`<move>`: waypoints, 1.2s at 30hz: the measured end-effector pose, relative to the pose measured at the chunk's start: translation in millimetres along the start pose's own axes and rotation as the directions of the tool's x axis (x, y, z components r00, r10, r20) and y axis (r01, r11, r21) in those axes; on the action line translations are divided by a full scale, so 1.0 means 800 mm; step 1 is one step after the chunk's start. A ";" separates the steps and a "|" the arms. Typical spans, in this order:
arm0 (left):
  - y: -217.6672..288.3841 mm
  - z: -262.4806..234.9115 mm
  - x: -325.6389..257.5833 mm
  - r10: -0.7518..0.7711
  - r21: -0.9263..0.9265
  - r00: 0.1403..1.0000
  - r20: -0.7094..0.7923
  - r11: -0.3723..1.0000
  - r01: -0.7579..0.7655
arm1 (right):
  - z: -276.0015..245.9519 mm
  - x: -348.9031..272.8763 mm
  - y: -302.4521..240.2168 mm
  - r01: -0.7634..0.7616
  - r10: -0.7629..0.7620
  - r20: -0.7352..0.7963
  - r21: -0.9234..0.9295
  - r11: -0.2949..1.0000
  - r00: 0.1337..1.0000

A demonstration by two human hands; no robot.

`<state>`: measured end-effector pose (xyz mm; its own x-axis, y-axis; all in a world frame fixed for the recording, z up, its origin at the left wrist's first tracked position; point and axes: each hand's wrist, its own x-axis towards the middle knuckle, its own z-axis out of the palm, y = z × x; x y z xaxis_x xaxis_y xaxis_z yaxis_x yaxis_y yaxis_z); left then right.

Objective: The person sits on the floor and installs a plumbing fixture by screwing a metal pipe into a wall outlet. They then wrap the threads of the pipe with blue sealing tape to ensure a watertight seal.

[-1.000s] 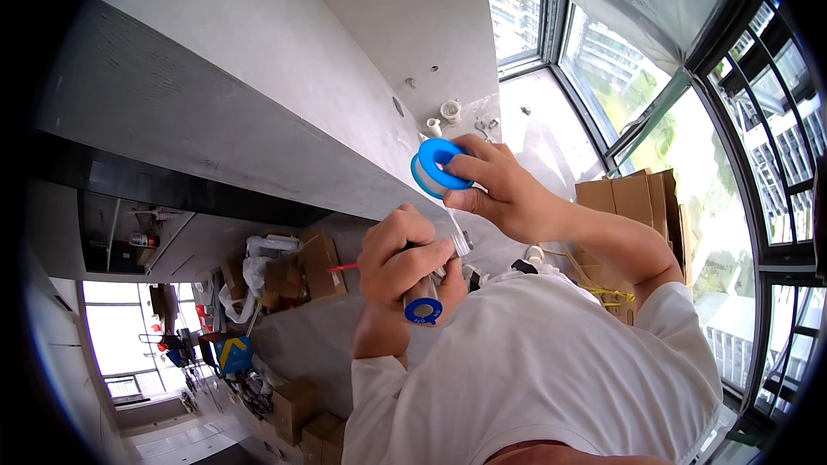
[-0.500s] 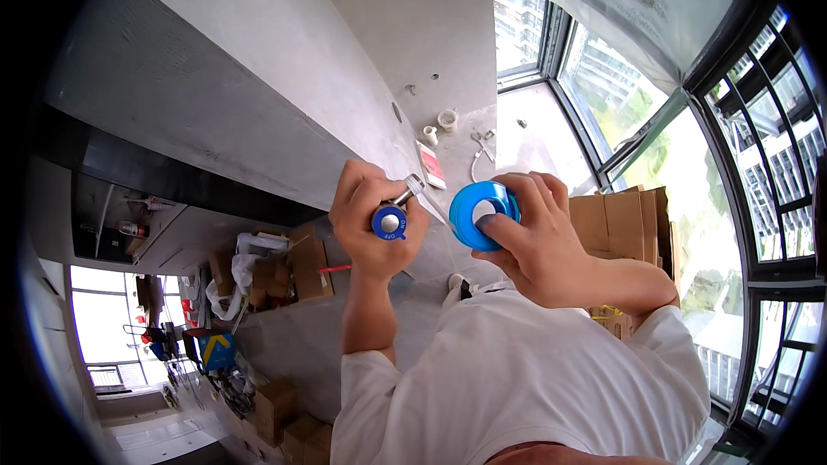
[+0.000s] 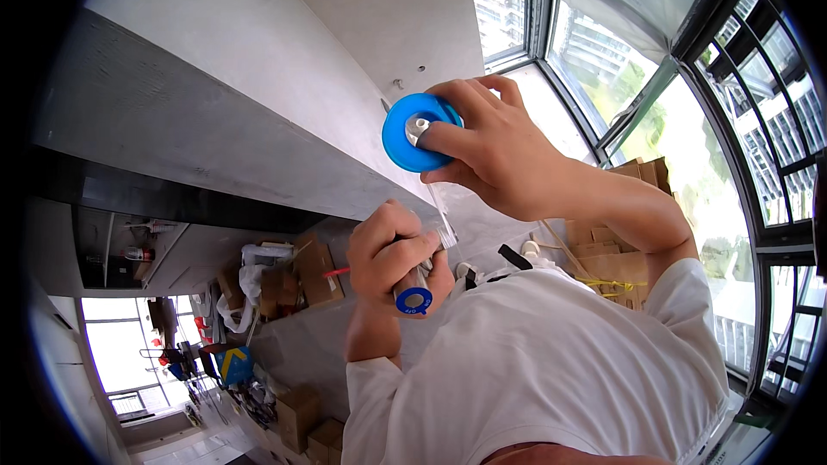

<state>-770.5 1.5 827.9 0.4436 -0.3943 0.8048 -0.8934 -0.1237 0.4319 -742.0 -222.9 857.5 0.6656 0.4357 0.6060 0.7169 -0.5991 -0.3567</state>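
My left hand [image 3: 388,245] is closed round a metal angle valve with a blue round knob [image 3: 413,300]; the knob faces up by the fingers. The valve's threaded end [image 3: 447,238] sticks out beyond the thumb side. Farther out and higher in the view, my right hand [image 3: 495,142] grips a blue spool of thread seal tape [image 3: 399,133], with a finger in its pale centre. A thin white strip [image 3: 440,201] runs between the spool and the threaded end. The palm side of my left hand hides much of the valve body.
Left of my hands runs a long grey wall ledge [image 3: 215,103]. Cardboard boxes [image 3: 317,269] and bundled plastic lie on the floor at left, with tools beyond. More flattened cardboard [image 3: 616,254] leans at right, beside large windows [image 3: 594,60].
My right hand has moved up and left with the tape spool, away from the valve, and a white strip now shows between them. My left hand sits lower, the valve knob tilted.
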 end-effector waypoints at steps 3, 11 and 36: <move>0.006 -0.002 0.000 0.027 0.002 0.999 -0.026 1.000 -0.027 | 0.025 -0.017 0.007 -0.138 0.117 0.101 0.240 0.961 0.988; -0.006 -0.006 0.003 0.031 0.123 0.984 -0.173 0.992 -0.009 | 0.078 -0.076 -0.023 -0.489 0.333 0.361 0.699 0.522 0.871; 0.002 -0.001 0.005 -0.039 0.115 0.999 -0.025 0.993 0.042 | -0.029 -0.003 -0.046 0.104 -0.162 -0.161 -0.318 0.942 0.974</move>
<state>-770.3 0.4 832.3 0.4797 -0.3659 0.7975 -0.8764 -0.2437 0.4153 -774.9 -218.0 885.5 0.4987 0.4125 0.7623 0.6784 -0.7332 -0.0471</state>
